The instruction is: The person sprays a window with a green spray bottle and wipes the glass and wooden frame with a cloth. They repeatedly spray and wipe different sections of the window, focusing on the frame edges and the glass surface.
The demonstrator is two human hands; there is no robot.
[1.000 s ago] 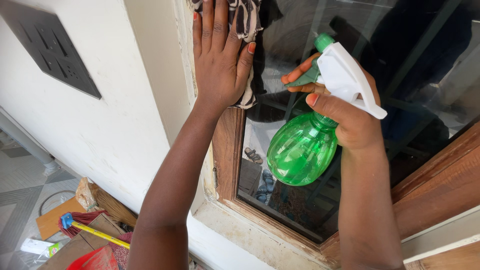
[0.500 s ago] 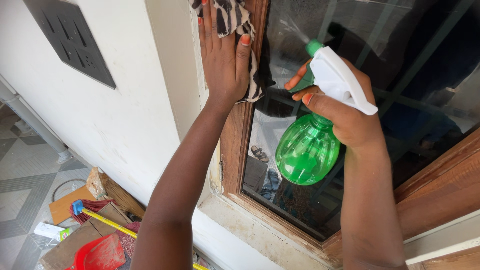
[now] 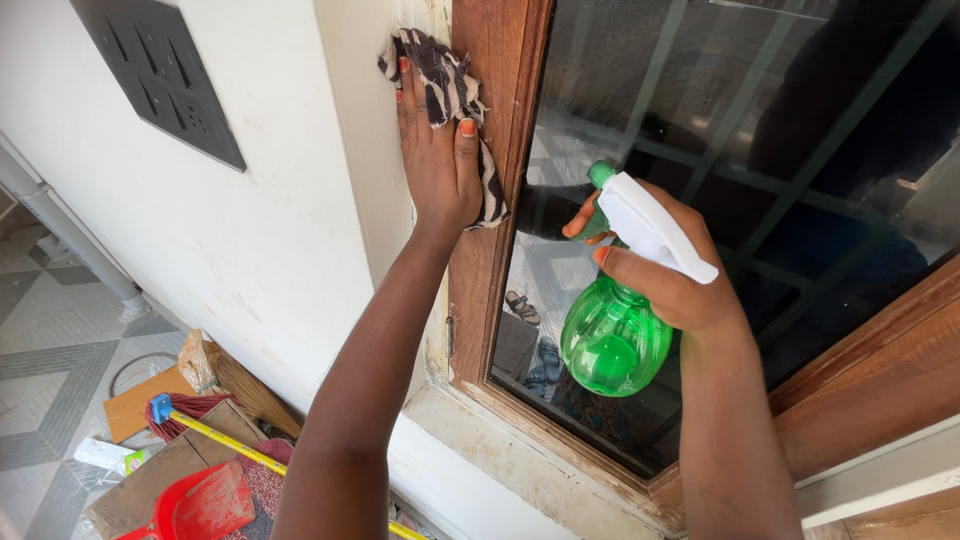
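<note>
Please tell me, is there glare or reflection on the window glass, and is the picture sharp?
Head view: the glass pane mirrors the tiled floor and sandals, without harsh glare; daylight is soft and even; left hand, cloth and green spray bottle look sharp, with no evident blur.

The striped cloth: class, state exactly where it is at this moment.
Upper middle of the head view: the cloth lies under the left hand, pressed against the wooden window frame.

Glass pane (image 3: 760, 200) open between both hands; wooden frame (image 3: 495, 120) and sill (image 3: 520, 460) bound passage left and below.
</note>
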